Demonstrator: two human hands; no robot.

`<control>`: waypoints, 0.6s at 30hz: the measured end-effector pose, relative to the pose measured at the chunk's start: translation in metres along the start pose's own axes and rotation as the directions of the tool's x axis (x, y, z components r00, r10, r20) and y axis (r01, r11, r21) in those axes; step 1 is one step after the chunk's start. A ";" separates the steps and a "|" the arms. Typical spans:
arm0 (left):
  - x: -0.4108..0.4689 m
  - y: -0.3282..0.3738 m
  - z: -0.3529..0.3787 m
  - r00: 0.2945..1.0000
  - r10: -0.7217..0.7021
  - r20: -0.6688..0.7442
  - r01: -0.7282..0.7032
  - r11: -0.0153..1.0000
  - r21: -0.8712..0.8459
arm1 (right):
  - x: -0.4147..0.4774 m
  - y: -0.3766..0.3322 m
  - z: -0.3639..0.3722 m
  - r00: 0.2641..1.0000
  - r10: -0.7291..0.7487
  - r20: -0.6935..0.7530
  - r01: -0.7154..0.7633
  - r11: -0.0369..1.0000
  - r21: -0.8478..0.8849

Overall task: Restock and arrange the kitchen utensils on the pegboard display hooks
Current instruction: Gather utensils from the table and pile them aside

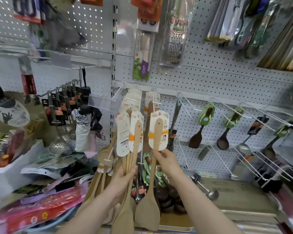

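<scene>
My left hand (123, 178) grips a bundle of several wooden spatulas (133, 149) by their handles, white and orange card labels up. My right hand (166, 162) holds a single wooden spatula (156, 137) upright by its handle, its blade (147, 211) hanging low and its labelled top raised toward a white pegboard hook (155, 100). That hook carries more carded wooden spatulas (150, 105). Another full hook (132, 100) is just left of it. The grey pegboard (210, 78) fills the background.
Long white hooks (243, 112) to the right hold dark spoons and spatulas with green cards (205, 114). Slotted steel ladles (59, 144) and folded umbrellas (82, 129) hang left. A brown cardboard box (235, 188) sits below right, and packaged goods pile up at the lower left (41, 208).
</scene>
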State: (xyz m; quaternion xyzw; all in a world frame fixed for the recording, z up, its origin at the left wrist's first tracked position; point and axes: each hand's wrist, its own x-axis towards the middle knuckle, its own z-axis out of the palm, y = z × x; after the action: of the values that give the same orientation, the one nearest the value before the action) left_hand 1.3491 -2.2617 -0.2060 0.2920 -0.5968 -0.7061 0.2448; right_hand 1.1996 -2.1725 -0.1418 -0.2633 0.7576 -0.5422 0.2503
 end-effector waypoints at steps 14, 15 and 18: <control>0.021 -0.003 0.002 0.995 -0.095 0.021 0.097 0.980 -0.174 | 0.029 0.018 -0.013 0.979 0.024 0.201 -0.041 0.996 0.085; 0.023 -0.005 0.002 0.995 -0.095 0.021 0.097 0.979 -0.178 | 0.033 0.015 -0.013 0.980 0.029 0.197 -0.046 0.996 0.082; 0.027 -0.007 0.001 0.994 -0.108 0.031 0.112 0.974 -0.195 | 0.044 0.006 -0.014 0.982 0.044 0.185 -0.059 0.996 0.074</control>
State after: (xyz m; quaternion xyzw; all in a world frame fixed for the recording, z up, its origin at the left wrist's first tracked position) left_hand 1.3289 -2.2787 -0.2164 0.2919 -0.5094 -0.7771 0.2269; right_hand 1.1576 -2.1907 -0.1478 -0.2823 0.7160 -0.5384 0.3431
